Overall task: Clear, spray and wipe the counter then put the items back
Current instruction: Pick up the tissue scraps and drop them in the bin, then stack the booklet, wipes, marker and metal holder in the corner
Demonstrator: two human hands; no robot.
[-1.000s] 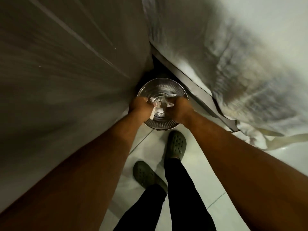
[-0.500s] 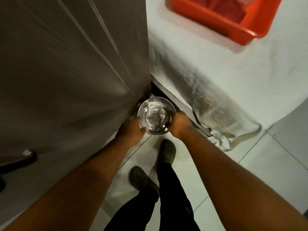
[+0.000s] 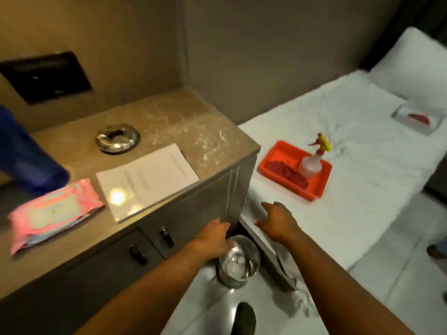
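Surface: grey-brown stone surface [image 3: 169, 117], upper left, smeared with white streaks.
Hands: left hand [image 3: 214, 234] and right hand [image 3: 278, 220] loose-fingered, holding nothing.

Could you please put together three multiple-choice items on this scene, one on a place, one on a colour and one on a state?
1. Where does the spray bottle stand?
A. On the counter
B. In the tray on the bed
C. On the floor

2. What colour is the tray?
A. Blue
B. Green
C. Orange-red

3. What is the right hand doing?
A. Hanging open, holding nothing
B. Gripping the spray bottle
C. Pinching the paper sheet

Answers:
1. B, since the bottle stands upright inside the tray on the white bed, beside a red cloth.
2. C, since its rim and walls are plainly orange-red.
3. A, since its fingers are spread and loose above the gap between counter and bed, touching nothing, while the left hand is at the metal bin.
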